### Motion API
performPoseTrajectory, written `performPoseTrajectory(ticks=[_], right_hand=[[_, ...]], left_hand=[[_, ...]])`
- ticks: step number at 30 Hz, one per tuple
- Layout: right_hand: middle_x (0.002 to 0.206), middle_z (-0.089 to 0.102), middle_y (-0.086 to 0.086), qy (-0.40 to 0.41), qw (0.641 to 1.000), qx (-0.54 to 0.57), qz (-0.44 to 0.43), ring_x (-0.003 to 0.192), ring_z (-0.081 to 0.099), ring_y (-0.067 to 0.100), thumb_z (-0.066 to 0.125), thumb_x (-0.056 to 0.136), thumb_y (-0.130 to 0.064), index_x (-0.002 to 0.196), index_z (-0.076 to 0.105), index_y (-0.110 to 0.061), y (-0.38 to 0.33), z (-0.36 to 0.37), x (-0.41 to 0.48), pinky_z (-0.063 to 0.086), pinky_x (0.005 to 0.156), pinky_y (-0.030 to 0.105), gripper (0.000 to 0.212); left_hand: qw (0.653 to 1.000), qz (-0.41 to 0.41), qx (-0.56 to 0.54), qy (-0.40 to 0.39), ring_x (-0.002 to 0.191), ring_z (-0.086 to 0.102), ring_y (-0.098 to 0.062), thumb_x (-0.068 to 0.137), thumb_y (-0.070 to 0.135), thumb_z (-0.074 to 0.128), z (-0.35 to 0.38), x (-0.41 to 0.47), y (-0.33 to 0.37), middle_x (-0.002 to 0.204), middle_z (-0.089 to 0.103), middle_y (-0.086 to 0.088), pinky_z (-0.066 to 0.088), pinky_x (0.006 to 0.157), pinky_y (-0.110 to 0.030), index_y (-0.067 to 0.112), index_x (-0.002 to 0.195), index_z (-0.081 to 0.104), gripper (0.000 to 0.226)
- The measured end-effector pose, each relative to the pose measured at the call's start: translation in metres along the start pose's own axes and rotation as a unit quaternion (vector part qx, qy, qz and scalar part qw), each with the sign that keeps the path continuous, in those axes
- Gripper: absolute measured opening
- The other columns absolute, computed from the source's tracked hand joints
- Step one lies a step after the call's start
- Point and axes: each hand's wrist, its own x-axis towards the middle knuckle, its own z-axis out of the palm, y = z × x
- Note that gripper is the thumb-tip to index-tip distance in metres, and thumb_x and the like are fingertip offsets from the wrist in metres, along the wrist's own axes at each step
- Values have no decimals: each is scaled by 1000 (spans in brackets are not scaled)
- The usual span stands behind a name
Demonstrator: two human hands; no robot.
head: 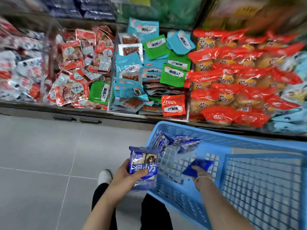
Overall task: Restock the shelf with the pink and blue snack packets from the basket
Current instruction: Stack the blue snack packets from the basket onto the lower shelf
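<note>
Beside basket (232,138), left hand (127,175) around blue packet (143,163), lengthwise toward shelf (69,112); right hand (200,171) around second packet (201,164)

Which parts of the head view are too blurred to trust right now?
Head view: the upper-right stock smears badly; the dark blue packet in the right hand is motion-blurred; the printed packet in the left hand and the teal packets read sharp; the wide lens bows the shelf edge.

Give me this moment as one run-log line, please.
left hand: holds blue packet stack; right hand: grips blue packet inside basket; loose packets: lie in basket
</note>
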Motion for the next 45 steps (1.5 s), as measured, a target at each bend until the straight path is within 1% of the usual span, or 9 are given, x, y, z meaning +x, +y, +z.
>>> performPoseTrajectory(ticks=[4,9,12,16,19,26,32,37,45], right_hand=[[86,61,12,-41,996,62,-48,56,53,22,59,86,0,107,50,-11,-6,-44,-63,41,28,17,25],[71,68,7,-151,965,-35,-209,56,64,14,60,84,4,100,53,-10,-14,-70,-166,51,52,25,23],[95,66,14,-178,876,-156,-420,73,62,13,62,83,5,103,53,-14,-12,-56,-237,49,61,18,28],[110,59,0,-126,711,-281,-631,96,55,17,59,84,-7,117,49,-16,7,-12,-323,40,78,24,36],[124,50,-8,-178,673,-274,-664,115,44,5,56,88,-18,128,48,-17,10,17,-359,34,99,20,41],[113,58,-5,-280,714,-170,-619,113,55,13,62,84,3,95,67,-21,-8,94,-418,46,96,29,27],[116,62,-9,-417,799,-97,-422,101,61,0,78,71,-17,120,51,-17,0,167,-452,47,88,17,56],[112,66,9,-345,859,-113,-360,97,61,17,77,68,-44,96,60,-11,2,204,-465,46,92,33,46],[78,64,14,-345,896,25,-279,66,61,22,46,89,-6,79,56,-7,-67,218,-452,50,56,30,14]], left_hand=[[999,13,-15,29,85,72,-22,80,5,71,-8,-40,22,94,75,-7,55,70,-24,11,110,63,31],[995,39,-29,92,94,68,-28,63,22,80,-24,-94,50,100,72,-11,51,92,-42,10,109,60,51],[992,50,-54,99,93,68,-27,48,36,77,-24,-114,64,101,72,-11,52,91,-43,11,107,60,66],[989,63,-118,65,81,71,-25,73,21,78,-23,-121,82,89,75,-8,55,75,-37,13,104,64,35],[982,86,-162,43,74,72,-20,87,13,63,-45,-121,106,86,76,-6,57,61,-29,17,106,63,19],[981,128,-148,13,84,71,-28,85,12,65,-158,-130,162,93,75,-9,54,69,-31,18,109,60,25],[978,154,-136,-19,89,70,-30,71,15,72,-231,-133,196,99,74,-11,52,74,-34,14,111,65,40],[972,159,-172,-8,80,72,-25,81,11,68,-263,-117,213,91,75,-8,54,61,-29,12,108,64,27],[972,125,-201,9,95,67,-30,59,27,81,-273,-87,267,114,68,-14,51,77,-38,7,128,54,77]])
